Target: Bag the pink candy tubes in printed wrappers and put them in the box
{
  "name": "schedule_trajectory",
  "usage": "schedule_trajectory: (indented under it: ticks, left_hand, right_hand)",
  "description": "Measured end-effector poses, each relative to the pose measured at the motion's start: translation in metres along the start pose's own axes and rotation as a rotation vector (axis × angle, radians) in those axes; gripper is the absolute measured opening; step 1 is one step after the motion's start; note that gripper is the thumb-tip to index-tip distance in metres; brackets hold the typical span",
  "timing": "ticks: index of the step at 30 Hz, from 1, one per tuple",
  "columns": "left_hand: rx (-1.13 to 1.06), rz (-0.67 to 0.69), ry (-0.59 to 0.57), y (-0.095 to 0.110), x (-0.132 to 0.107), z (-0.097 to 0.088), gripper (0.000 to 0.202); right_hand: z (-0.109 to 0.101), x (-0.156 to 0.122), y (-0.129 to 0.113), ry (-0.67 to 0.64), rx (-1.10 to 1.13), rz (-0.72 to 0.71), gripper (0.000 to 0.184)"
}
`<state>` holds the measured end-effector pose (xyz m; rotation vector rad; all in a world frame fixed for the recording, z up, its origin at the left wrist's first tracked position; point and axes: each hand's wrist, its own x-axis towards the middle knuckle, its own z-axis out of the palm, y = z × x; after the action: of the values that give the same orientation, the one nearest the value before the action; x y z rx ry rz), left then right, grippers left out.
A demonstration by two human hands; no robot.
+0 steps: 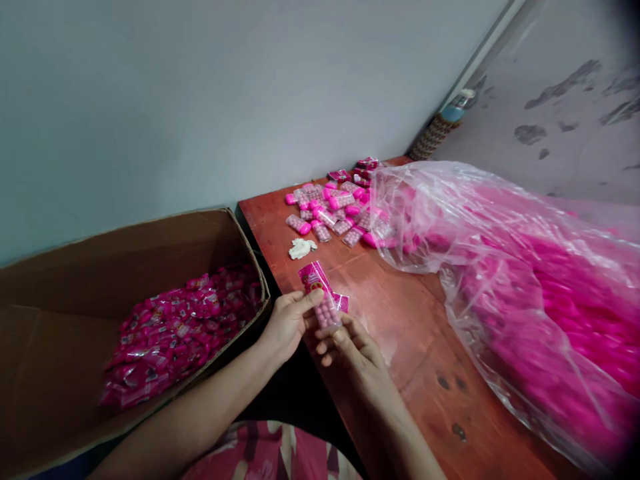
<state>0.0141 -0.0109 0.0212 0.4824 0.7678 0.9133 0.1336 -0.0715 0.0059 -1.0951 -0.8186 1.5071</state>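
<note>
In front of me, above the table's near edge, my left hand (293, 323) pinches a shiny pink printed wrapper (315, 275), its thumb lying across the front. Directly below that wrapper is a small clear candy box (327, 312) filled with round pink candies. The fingers of my right hand (357, 347) close on the box's lower end. Whether the box sits partly inside the wrapper, I cannot tell. Another pink printed piece (342, 302) shows just behind the box. Farther back lies a pile of similar candy boxes (325, 215) with bright pink caps.
A cardboard carton (245, 250) on the left holds many pink wrapped packs (175, 333). The reddish wooden table (400, 313) carries a crumpled white scrap (302, 249) and a large clear plastic bag (500, 220) of pink pieces. A bottle-like object (443, 123) leans in the corner.
</note>
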Motion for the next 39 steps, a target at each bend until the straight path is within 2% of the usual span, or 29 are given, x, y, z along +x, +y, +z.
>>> schedule_trajectory:
  ticks: [4,7,10,13,14,16,19,20,22,27,32,36,39]
  left_hand:
    - [0.003,-0.028,-0.089,-0.007,-0.007,0.006,0.026]
    - [-0.008,0.02,-0.086,-0.007,-0.016,0.006,0.022]
    - [-0.049,0.151,0.042,0.008,-0.024,-0.008,0.024]
    - [-0.063,0.318,0.208,0.023,-0.025,-0.027,0.047]
    - [0.027,0.342,0.227,0.024,-0.023,-0.032,0.051]
    - [0.379,0.385,0.199,0.02,-0.016,-0.036,0.048]
    - [0.989,0.528,0.023,-0.001,0.002,-0.029,0.042]
    - [1.114,0.582,-0.032,-0.009,0.008,-0.025,0.041]
    - [1.217,0.649,-0.076,-0.021,0.017,-0.018,0.034]
    - [1.075,0.605,-0.041,-0.031,0.023,-0.013,0.022]
    - [0.998,0.607,-0.024,-0.03,0.021,-0.014,0.019]
    - [0.91,0.657,-0.022,-0.025,0.011,-0.01,0.02]
    - [0.785,0.591,-0.019,-0.017,0.004,-0.007,0.032]
  right_hand:
    - [0.002,0.006,-0.003,0.005,0.094,-0.033,0.023]
    - [0.005,0.013,-0.007,0.003,0.103,-0.026,0.023]
    - [0.0,0.015,-0.013,0.024,0.061,-0.006,0.022]
    - [-0.015,0.013,-0.021,0.086,-0.006,-0.022,0.02]
    - [-0.021,0.012,-0.023,0.113,-0.031,-0.03,0.02]
    - [-0.031,0.011,-0.025,0.171,-0.083,-0.036,0.021]
    - [-0.039,0.008,-0.023,0.212,-0.154,-0.017,0.022]
    - [-0.04,0.007,-0.022,0.211,-0.171,-0.011,0.022]
    - [-0.041,0.005,-0.018,0.204,-0.204,-0.003,0.023]
    - [-0.042,0.003,-0.015,0.217,-0.286,-0.004,0.025]
    - [-0.036,0.011,-0.012,0.308,-0.364,-0.12,0.022]
    - [-0.026,0.021,-0.009,0.286,-0.214,-0.11,0.033]
    - [-0.02,0.028,-0.015,0.257,-0.102,-0.106,0.032]
